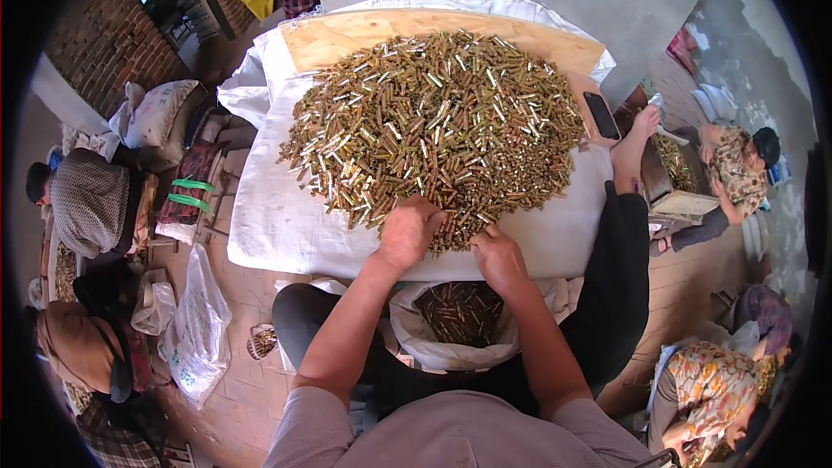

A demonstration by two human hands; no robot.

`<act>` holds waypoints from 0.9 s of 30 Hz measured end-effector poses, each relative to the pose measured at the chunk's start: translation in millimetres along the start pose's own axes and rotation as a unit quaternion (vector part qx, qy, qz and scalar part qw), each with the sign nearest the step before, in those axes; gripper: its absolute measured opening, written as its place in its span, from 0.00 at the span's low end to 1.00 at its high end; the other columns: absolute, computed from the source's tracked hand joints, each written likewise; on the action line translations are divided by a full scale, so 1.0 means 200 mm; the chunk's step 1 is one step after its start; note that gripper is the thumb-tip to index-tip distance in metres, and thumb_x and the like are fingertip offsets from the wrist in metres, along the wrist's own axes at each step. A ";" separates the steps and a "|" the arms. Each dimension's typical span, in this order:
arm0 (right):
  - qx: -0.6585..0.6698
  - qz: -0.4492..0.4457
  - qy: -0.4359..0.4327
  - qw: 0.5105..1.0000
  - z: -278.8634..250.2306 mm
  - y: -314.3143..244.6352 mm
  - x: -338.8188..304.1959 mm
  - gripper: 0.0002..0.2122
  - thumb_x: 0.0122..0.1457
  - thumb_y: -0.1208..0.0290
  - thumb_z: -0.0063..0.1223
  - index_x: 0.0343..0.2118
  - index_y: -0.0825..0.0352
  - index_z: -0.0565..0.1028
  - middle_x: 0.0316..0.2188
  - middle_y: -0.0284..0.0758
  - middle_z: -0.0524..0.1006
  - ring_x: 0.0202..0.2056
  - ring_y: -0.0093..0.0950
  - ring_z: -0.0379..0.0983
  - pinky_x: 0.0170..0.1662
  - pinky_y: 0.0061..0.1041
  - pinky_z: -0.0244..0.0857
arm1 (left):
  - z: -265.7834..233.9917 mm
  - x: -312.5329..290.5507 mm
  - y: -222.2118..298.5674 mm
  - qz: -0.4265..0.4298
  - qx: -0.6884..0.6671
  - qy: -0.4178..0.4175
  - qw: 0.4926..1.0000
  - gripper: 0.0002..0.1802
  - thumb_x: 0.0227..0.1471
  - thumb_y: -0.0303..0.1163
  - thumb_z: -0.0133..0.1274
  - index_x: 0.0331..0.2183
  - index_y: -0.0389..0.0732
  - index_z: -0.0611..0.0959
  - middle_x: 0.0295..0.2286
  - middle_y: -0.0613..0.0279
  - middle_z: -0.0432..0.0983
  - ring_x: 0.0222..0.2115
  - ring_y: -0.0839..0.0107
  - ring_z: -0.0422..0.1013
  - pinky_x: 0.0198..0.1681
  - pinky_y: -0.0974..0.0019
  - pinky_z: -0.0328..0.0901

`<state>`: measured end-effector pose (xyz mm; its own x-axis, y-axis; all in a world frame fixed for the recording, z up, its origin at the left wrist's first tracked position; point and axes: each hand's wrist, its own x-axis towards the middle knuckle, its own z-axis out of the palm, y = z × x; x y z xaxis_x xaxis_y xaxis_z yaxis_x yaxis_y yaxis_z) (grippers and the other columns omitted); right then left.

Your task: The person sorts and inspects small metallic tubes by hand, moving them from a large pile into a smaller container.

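Observation:
A wide heap of small yellow-brass metal pieces (433, 121), mostly short rods or tubes, covers the middle of a white cloth-covered table (269, 217). At the heap's near edge my left hand (411, 230) is closed, its fingertips turned in toward the pieces. My right hand (498, 256) is also closed, a little nearer to me and to the right. Between the two lies a narrow tongue of the heap. What the fingers hold is too small to make out. Below the table edge, between my legs, a white sack (412, 329) stands open with darker rods (459, 312) inside.
A wooden board (347, 33) borders the heap's far side. On the right, a phone (600, 115) lies beside a bare foot (638, 134). People sit working at both sides (91, 199) (737, 165). Filled sacks (160, 117) and a plastic bag (198, 321) are at left.

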<state>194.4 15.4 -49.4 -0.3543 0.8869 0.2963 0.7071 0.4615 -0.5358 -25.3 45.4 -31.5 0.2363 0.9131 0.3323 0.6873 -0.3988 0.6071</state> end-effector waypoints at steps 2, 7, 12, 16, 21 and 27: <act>-0.009 -0.012 -0.010 1.000 0.01 0.02 0.00 0.02 0.50 0.81 0.49 0.25 0.67 0.72 0.27 0.45 0.71 0.30 0.47 0.73 0.33 0.43 0.68 | 0.00 0.00 -0.02 0.000 0.008 0.006 1.000 0.04 0.45 0.26 0.61 0.28 0.37 0.84 0.27 0.52 0.77 0.33 0.51 0.74 0.39 0.55 0.69; -0.007 -0.026 0.026 0.999 0.02 0.03 0.01 0.04 0.48 0.81 0.56 0.26 0.67 0.72 0.27 0.42 0.72 0.28 0.44 0.72 0.32 0.40 0.68 | -0.02 0.02 0.00 -0.056 -0.105 0.028 0.992 0.03 0.45 0.24 0.60 0.27 0.37 0.83 0.28 0.51 0.78 0.32 0.52 0.75 0.38 0.57 0.69; -0.025 0.000 0.016 1.000 -0.01 -0.01 -0.01 0.05 0.46 0.80 0.57 0.26 0.67 0.73 0.28 0.43 0.73 0.28 0.45 0.73 0.31 0.39 0.68 | -0.05 0.03 0.00 -0.093 -0.096 0.018 0.991 0.06 0.44 0.23 0.60 0.30 0.36 0.82 0.28 0.50 0.79 0.30 0.53 0.76 0.35 0.58 0.70; 0.035 0.026 0.026 0.999 -0.02 -0.03 -0.03 0.03 0.45 0.79 0.54 0.24 0.67 0.72 0.25 0.45 0.73 0.29 0.47 0.71 0.32 0.42 0.66 | -0.03 0.02 -0.03 -0.150 -0.131 -0.016 0.980 0.10 0.46 0.24 0.60 0.35 0.37 0.81 0.31 0.51 0.80 0.30 0.58 0.77 0.35 0.60 0.70; 0.165 0.053 0.049 0.984 -0.02 -0.02 -0.03 0.06 0.47 0.81 0.54 0.30 0.68 0.76 0.26 0.42 0.74 0.27 0.38 0.74 0.32 0.32 0.68 | -0.01 0.00 -0.08 -0.138 -0.238 -0.016 0.961 0.20 0.50 0.25 0.59 0.47 0.37 0.80 0.27 0.59 0.80 0.25 0.73 0.72 0.33 0.68 0.69; 0.342 0.142 0.019 0.929 -0.02 -0.01 -0.03 0.05 0.54 0.82 0.55 0.35 0.70 0.77 0.24 0.31 0.76 0.25 0.20 0.72 0.30 0.22 0.68 | -0.03 -0.02 -0.11 -0.201 -0.353 -0.055 0.912 0.15 0.52 0.25 0.59 0.43 0.33 0.81 0.28 0.65 0.78 0.25 0.81 0.68 0.28 0.74 0.65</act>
<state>198.1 8.9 -48.1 -0.1829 0.9793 0.0866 0.2093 0.1249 -0.9698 -45.8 50.0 -42.2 0.1563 0.9852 -0.0709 0.1301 0.0506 0.9902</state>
